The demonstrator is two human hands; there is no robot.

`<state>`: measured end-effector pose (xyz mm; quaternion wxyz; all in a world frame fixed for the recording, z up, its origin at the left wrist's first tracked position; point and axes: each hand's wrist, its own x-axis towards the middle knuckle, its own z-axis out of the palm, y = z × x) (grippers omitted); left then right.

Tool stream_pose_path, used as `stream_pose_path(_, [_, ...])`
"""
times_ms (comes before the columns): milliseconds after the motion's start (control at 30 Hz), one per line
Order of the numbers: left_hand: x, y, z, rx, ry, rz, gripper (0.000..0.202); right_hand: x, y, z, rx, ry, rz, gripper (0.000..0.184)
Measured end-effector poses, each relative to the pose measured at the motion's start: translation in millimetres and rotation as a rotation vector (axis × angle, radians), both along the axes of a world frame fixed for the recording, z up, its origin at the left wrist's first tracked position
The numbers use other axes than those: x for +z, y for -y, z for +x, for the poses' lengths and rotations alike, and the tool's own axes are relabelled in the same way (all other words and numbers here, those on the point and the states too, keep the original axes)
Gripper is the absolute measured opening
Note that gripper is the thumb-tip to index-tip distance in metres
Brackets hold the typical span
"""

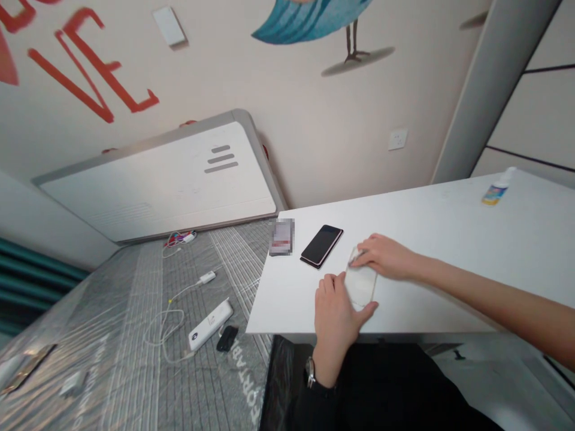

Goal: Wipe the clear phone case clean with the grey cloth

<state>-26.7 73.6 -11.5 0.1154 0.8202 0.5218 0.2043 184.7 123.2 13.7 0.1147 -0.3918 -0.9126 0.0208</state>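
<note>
A clear phone case (360,285) lies on the white table (449,239) near its front edge. My left hand (335,311) curls round the case's near end, thumb along its right side. My right hand (386,256) pinches the case's far end with its fingertips. A black phone (321,245) lies screen up just left of the case, apart from both hands. A small blurred card or packet (281,237) sits at the table's left edge beside the phone.
A small bottle with a yellow-blue label (496,190) stands at the table's far right. Left of the table is a wrapped mattress (112,347) with a white power bank (210,325), cables and a small black object (227,338). A wall outlet (398,139) is behind.
</note>
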Motion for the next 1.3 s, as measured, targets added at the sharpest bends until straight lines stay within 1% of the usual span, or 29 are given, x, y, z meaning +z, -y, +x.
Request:
stream_pose_path(67, [-0.1,0.1,-0.4,0.004,0.003,-0.008,0.074,0.1,-1.1,1.8,-0.036,0.008,0.021,0.038])
stream_pose_path(167, [0.3,0.4,-0.5,0.001,0.006,-0.008,0.071,-0.2,-2.3,7.5,0.016,0.055,0.018,0.037])
stream_pose_path(200, [0.7,0.5,-0.4,0.000,0.001,-0.005,0.072,-0.1,-3.9,10.9,0.006,0.071,0.028,0.038])
stream_pose_path(267, [1.8,0.6,0.1,0.004,-0.012,-0.003,0.074,1.3,-8.4,18.6,-0.060,0.096,0.061,0.039])
stream_pose_path(333, [2.9,0.9,0.9,0.013,-0.018,-0.015,0.076,3.9,-10.4,23.8,-0.109,0.117,0.081,0.036])
stream_pose_path(400, [3.3,1.4,1.5,0.022,-0.020,-0.026,0.076,7.6,-5.0,23.1,-0.103,0.133,0.073,0.033])
stream_pose_path(467, [2.7,1.8,1.7,0.030,-0.021,-0.021,0.078,11.8,7.8,17.6,-0.066,0.142,0.045,0.029])
stream_pose_path(533, [1.5,1.9,1.4,0.026,-0.016,-0.004,0.077,15.7,21.6,11.7,0.036,0.120,-0.046,0.026])
stream_pose_path(600, [0.2,1.4,0.9,0.014,-0.006,0.014,0.075,17.8,29.2,8.9,0.125,0.083,-0.139,0.028])
stream_pose_path(633, [-0.2,1.1,0.7,0.011,-0.004,0.023,0.075,17.8,29.7,8.8,0.118,0.069,-0.149,0.031])
stream_pose_path(700, [-0.6,0.6,0.5,0.015,-0.008,0.039,0.075,15.9,26.1,9.0,0.020,0.066,-0.094,0.038])
stream_pose_path(733, [-0.6,0.4,0.4,0.018,-0.011,0.044,0.075,14.2,23.4,8.5,-0.027,0.073,-0.058,0.039])
stream_pose_path(767, [-0.5,0.4,0.3,0.021,-0.011,0.045,0.075,12.6,20.8,7.4,-0.039,0.078,-0.039,0.038])
stream_pose_path(833, [-0.1,0.7,-0.1,0.012,-0.002,0.037,0.072,10.1,16.1,4.8,0.037,0.094,-0.058,0.033])
stream_pose_path(900, [0.5,1.0,-0.5,-0.001,0.002,0.030,0.072,9.8,10.7,4.8,0.094,0.112,-0.071,0.032])
stream_pose_path(933, [0.9,1.1,-0.6,-0.003,-0.005,0.028,0.073,10.3,7.7,6.2,0.065,0.111,-0.058,0.034])
stream_pose_path(1033, [1.9,1.2,-0.7,0.020,-0.029,0.021,0.077,10.5,2.9,9.2,-0.078,0.101,-0.002,0.038])
stream_pose_path(1067, [2.2,1.2,-0.5,0.023,-0.026,0.015,0.077,9.4,4.4,7.8,-0.080,0.099,0.000,0.037])
stream_pose_path(1167, [2.7,1.1,0.0,0.002,0.005,0.003,0.074,3.8,13.7,-1.0,0.063,0.096,-0.055,0.036])
stream_pose_path(1200, [2.9,1.0,0.1,-0.002,0.009,0.001,0.073,2.5,15.6,-2.6,0.077,0.089,-0.063,0.037])
stream_pose_path(1233, [3.1,1.0,0.2,0.000,0.007,-0.002,0.074,1.8,15.7,-2.4,0.052,0.079,-0.057,0.037])
stream_pose_path(1300, [3.5,1.0,0.2,0.018,-0.009,-0.013,0.076,2.9,10.9,3.5,-0.084,0.056,-0.016,0.037])
